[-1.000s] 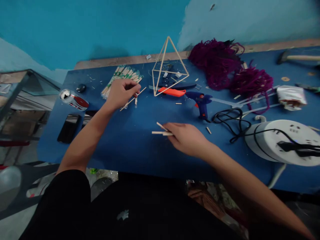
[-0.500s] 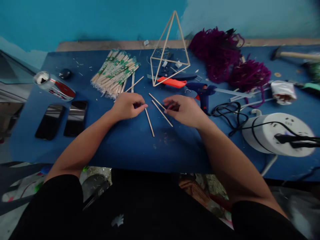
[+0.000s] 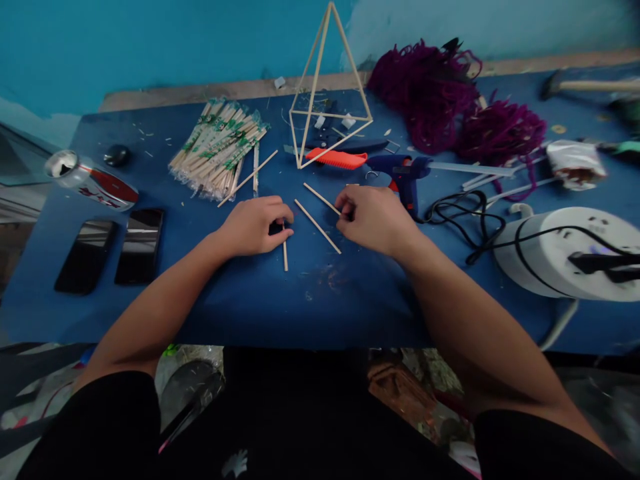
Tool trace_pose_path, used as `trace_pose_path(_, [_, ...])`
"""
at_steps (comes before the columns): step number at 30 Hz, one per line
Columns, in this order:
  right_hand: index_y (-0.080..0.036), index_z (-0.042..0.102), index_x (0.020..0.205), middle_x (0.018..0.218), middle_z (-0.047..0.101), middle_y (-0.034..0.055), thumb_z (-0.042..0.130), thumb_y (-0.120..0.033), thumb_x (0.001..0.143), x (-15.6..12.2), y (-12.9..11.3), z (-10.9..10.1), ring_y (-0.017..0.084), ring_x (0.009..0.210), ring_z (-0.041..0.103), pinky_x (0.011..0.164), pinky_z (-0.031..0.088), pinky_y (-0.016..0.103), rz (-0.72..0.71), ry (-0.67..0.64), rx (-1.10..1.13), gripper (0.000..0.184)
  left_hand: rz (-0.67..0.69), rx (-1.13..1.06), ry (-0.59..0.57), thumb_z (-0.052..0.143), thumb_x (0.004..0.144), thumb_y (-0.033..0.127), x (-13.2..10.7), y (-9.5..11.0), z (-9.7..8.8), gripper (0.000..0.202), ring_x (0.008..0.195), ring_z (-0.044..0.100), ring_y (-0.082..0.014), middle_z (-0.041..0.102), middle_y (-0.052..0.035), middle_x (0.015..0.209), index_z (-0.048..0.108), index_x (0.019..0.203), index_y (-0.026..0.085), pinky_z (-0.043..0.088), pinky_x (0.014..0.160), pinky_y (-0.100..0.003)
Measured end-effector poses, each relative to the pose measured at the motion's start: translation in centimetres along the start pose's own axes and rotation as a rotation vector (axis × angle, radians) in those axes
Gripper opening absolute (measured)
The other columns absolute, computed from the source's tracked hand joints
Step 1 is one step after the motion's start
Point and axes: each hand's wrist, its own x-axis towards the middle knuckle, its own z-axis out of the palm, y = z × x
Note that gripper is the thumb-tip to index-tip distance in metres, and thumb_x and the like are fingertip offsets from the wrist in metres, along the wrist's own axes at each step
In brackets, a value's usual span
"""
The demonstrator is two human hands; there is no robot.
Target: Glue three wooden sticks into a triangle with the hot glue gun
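Observation:
My left hand (image 3: 260, 227) rests on the blue table with curled fingers around the upper part of a thin wooden stick (image 3: 285, 259), whose lower end points towards me. My right hand (image 3: 371, 219) pinches the near end of a second wooden stick (image 3: 320, 197), which slants away to the left. Between the hands a third wooden stick (image 3: 319, 227) lies loose on the table, roughly parallel to the one in my right hand. Behind them stands a pyramid frame (image 3: 311, 90) of joined wooden sticks.
Behind my left hand lie a plastic-wrapped bundle of sticks (image 3: 220, 150) and a loose stick (image 3: 249, 178). An orange cutter knife (image 3: 340, 159), blue glue gun (image 3: 403, 175), purple yarn (image 3: 425, 93) and white power strip (image 3: 530, 257) spread rightward. Two phones (image 3: 140, 247) and a can (image 3: 95, 181) are left.
My right hand has closed on the far stick of the middle pair and shifted it slightly away from the other. The left hand's stick has turned more upright in view. The camera view has shifted slightly.

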Motion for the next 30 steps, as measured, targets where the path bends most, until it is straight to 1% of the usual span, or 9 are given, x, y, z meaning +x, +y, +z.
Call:
trace_pose_path(2, [-0.020, 0.070, 0.097, 0.091, 0.075, 0.0068, 0.065, -0.018, 0.072, -0.3, -0.2, -0.6, 0.025, 0.084, 0.066, 0.069, 0.040, 0.034, 0.091, -0.046, -0.113, 0.026, 0.055, 0.003, 0.021, 0.064, 0.092, 0.026, 0.0, -0.2, -0.1, 0.016, 0.095, 0.068, -0.0231, 0.073, -0.0081, 0.103, 0.075, 0.101, 0.020, 0.050, 0.078, -0.034])
trace_pose_path(4, [-0.022, 0.071, 0.095, 0.091, 0.075, 0.0077, 0.066, -0.023, 0.071, -0.6, -0.3, -1.1, 0.026, 0.084, 0.065, 0.067, 0.039, 0.034, 0.158, -0.086, -0.211, 0.024, 0.088, -0.025, 0.039, 0.063, 0.093, 0.024, 0.0, -0.5, -0.1, 0.016, 0.098, 0.068, -0.0232, 0.074, -0.0087, 0.105, 0.076, 0.101, 0.019, 0.052, 0.083, -0.036])
trace_pose_path(9, [-0.021, 0.073, 0.086, 0.082, 0.072, 0.0086, 0.066, -0.025, 0.069, -1.0, -0.1, -1.7, 0.023, 0.073, 0.060, 0.063, 0.035, 0.035, 0.153, -0.070, -0.281, 0.019, 0.036, -0.056, 0.141, 0.070, 0.092, 0.026, 0.3, -0.8, 0.6, 0.011, 0.075, 0.063, -0.0151, 0.071, -0.0052, 0.089, 0.077, 0.092, 0.019, 0.050, 0.072, -0.029])
trace_pose_path(12, [-0.022, 0.070, 0.080, 0.078, 0.071, 0.0079, 0.066, -0.026, 0.071, -1.0, -0.1, -1.8, 0.022, 0.069, 0.057, 0.063, 0.033, 0.035, 0.125, -0.030, -0.254, 0.012, 0.020, -0.032, 0.212, 0.069, 0.091, 0.021, 0.5, -1.0, 1.1, 0.009, 0.070, 0.061, -0.0130, 0.071, -0.0037, 0.084, 0.077, 0.089, 0.018, 0.050, 0.072, -0.028])
trace_pose_path(15, [-0.022, 0.066, 0.077, 0.076, 0.070, 0.0061, 0.066, -0.027, 0.073, -1.0, -0.4, -1.9, 0.022, 0.069, 0.057, 0.065, 0.036, 0.035, 0.092, -0.006, -0.172, 0.007, 0.011, -0.031, 0.236, 0.070, 0.091, 0.019, 0.6, -1.1, 1.4, 0.008, 0.068, 0.060, -0.0121, 0.071, -0.0030, 0.083, 0.078, 0.088, 0.018, 0.050, 0.072, -0.028])
trace_pose_path(19, [-0.021, 0.061, 0.073, 0.072, 0.068, 0.0025, 0.064, -0.024, 0.073, -1.3, -0.8, -2.3, 0.018, 0.067, 0.056, 0.068, 0.039, 0.034, -0.031, -0.024, -0.073, 0.005, -0.042, -0.021, 0.268, 0.072, 0.089, 0.019, 0.9, -1.3, 1.8, 0.007, 0.070, 0.061, -0.0129, 0.073, -0.0031, 0.082, 0.079, 0.091, 0.019, 0.049, 0.072, -0.028])
trace_pose_path(21, [-0.021, 0.060, 0.072, 0.071, 0.067, 0.0007, 0.064, -0.022, 0.072, -1.7, -0.9, -2.5, 0.015, 0.065, 0.055, 0.067, 0.039, 0.032, -0.140, -0.058, -0.014, 0.004, -0.064, -0.019, 0.284, 0.073, 0.089, 0.019, 1.2, -1.3, 1.9, 0.007, 0.071, 0.062, -0.0134, 0.073, -0.0031, 0.081, 0.080, 0.091, 0.018, 0.048, 0.071, -0.028])
trace_pose_path(26, [-0.020, 0.066, 0.077, 0.075, 0.066, -0.0028, 0.062, -0.015, 0.073, -2.5, -1.1, -2.9, 0.010, 0.066, 0.056, 0.069, 0.041, 0.026, -0.571, -0.354, 0.150, 0.007, -0.120, -0.119, 0.335, 0.076, 0.088, 0.023, 1.6, -1.0, 2.1, 0.007, 0.068, 0.062, -0.0128, 0.075, -0.0025, 0.079, 0.081, 0.088, 0.018, 0.048, 0.070, -0.028])
trace_pose_path(30, [-0.018, 0.065, 0.077, 0.079, 0.065, -0.0013, 0.060, -0.012, 0.076, -3.0, -1.7, -1.9, 0.009, 0.068, 0.054, 0.070, 0.040, 0.026, -0.660, -0.366, 0.143, 0.008, -0.183, -0.199, 0.380, 0.073, 0.090, 0.028, 1.5, -0.8, 1.9, 0.014, 0.065, 0.061, -0.0124, 0.076, -0.0028, 0.077, 0.080, 0.086, 0.017, 0.046, 0.066, -0.027])
